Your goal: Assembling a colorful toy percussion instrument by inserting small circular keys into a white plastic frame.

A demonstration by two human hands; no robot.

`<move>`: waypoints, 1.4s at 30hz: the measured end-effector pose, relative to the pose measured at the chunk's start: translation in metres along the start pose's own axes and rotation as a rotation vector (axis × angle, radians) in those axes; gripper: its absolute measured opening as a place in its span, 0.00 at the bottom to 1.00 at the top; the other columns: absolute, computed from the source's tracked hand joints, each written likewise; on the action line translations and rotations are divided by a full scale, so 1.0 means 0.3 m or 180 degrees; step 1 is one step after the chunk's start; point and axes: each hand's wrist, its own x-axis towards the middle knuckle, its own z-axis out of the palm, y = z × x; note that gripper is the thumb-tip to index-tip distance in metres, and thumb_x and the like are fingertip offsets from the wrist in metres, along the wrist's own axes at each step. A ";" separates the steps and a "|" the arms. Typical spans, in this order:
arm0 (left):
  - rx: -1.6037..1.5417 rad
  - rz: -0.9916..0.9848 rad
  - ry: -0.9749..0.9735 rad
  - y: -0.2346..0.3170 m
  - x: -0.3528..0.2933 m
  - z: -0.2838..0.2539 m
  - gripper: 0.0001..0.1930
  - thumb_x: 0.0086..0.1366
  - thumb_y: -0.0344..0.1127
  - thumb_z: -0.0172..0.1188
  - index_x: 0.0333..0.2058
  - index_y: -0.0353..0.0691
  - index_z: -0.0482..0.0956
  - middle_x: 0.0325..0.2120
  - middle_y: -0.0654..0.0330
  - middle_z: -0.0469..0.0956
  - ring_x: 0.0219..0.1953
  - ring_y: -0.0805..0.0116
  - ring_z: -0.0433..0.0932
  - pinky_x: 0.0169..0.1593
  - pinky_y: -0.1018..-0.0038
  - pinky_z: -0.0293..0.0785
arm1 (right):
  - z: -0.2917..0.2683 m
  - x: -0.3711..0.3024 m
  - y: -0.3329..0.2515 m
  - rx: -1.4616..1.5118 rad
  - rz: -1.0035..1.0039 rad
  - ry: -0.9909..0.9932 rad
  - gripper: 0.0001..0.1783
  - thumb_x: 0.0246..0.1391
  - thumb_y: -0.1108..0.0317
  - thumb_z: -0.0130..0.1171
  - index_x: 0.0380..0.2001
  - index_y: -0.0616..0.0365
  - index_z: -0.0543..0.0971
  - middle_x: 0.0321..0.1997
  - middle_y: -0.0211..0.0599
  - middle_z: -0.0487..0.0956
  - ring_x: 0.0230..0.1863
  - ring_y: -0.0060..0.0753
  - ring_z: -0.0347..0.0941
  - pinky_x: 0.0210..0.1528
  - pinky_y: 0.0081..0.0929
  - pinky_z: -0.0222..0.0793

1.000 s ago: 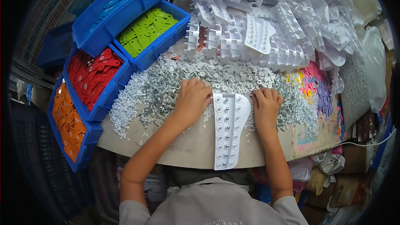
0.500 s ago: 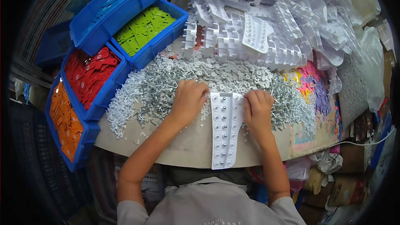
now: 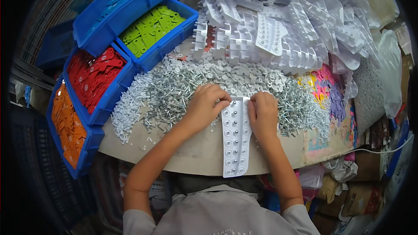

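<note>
One white panel lies between left hand, thumb and fingertips bunched at its far left corner, and right hand, fingers curled at the far right; can't tell whether either pinches anything. Panel carries one middle row of metal studs, long axis running away from the torso, far end at the fingertips; four blue trays sit left of the left hand. Versus half a second ago, left hand has moved right onto the panel, right hand slightly left.
</note>
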 end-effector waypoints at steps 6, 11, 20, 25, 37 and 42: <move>0.0029 -0.0178 0.0093 -0.008 -0.002 0.030 0.05 0.60 0.31 0.67 0.34 0.39 0.83 0.32 0.61 0.79 0.39 0.61 0.77 0.51 0.66 0.69 | 0.012 -0.013 0.000 0.0300 -0.0105 0.0085 0.07 0.55 0.80 0.63 0.37 0.63 0.79 0.40 0.43 0.77 0.45 0.49 0.74 0.46 0.39 0.72; 0.0388 0.0074 0.0477 0.004 -0.006 0.042 0.05 0.59 0.31 0.69 0.33 0.40 0.83 0.29 0.61 0.77 0.37 0.60 0.77 0.47 0.64 0.70 | 0.014 -0.026 0.004 0.0279 -0.0041 0.0067 0.06 0.57 0.77 0.63 0.38 0.62 0.79 0.41 0.43 0.77 0.43 0.49 0.76 0.44 0.38 0.74; 0.0070 0.0155 0.0854 -0.049 -0.023 0.013 0.04 0.59 0.29 0.68 0.32 0.40 0.82 0.31 0.60 0.78 0.40 0.57 0.76 0.49 0.63 0.68 | -0.002 -0.060 -0.014 0.0372 0.0182 0.0032 0.05 0.59 0.77 0.62 0.38 0.63 0.79 0.42 0.45 0.77 0.41 0.48 0.77 0.42 0.37 0.75; 0.0812 0.0007 0.0858 -0.072 -0.006 -0.038 0.04 0.60 0.28 0.66 0.35 0.41 0.82 0.32 0.60 0.78 0.42 0.58 0.76 0.52 0.64 0.66 | -0.018 -0.079 -0.011 0.0384 0.0234 0.0017 0.06 0.58 0.77 0.62 0.40 0.62 0.80 0.42 0.45 0.78 0.42 0.48 0.77 0.45 0.35 0.74; 0.1203 0.0211 0.0485 -0.068 0.038 0.032 0.06 0.57 0.35 0.71 0.31 0.42 0.84 0.31 0.63 0.77 0.42 0.61 0.74 0.50 0.64 0.63 | -0.103 -0.052 0.069 -0.0566 0.0302 0.0239 0.08 0.53 0.78 0.64 0.36 0.55 0.82 0.38 0.33 0.79 0.46 0.41 0.72 0.53 0.38 0.60; 0.1099 0.0318 0.0558 -0.087 0.038 0.040 0.06 0.57 0.36 0.72 0.30 0.43 0.85 0.31 0.64 0.79 0.42 0.62 0.74 0.51 0.64 0.63 | -0.085 -0.037 0.088 -0.0493 0.0231 0.0057 0.07 0.50 0.75 0.68 0.34 0.53 0.84 0.38 0.31 0.79 0.46 0.39 0.72 0.54 0.37 0.59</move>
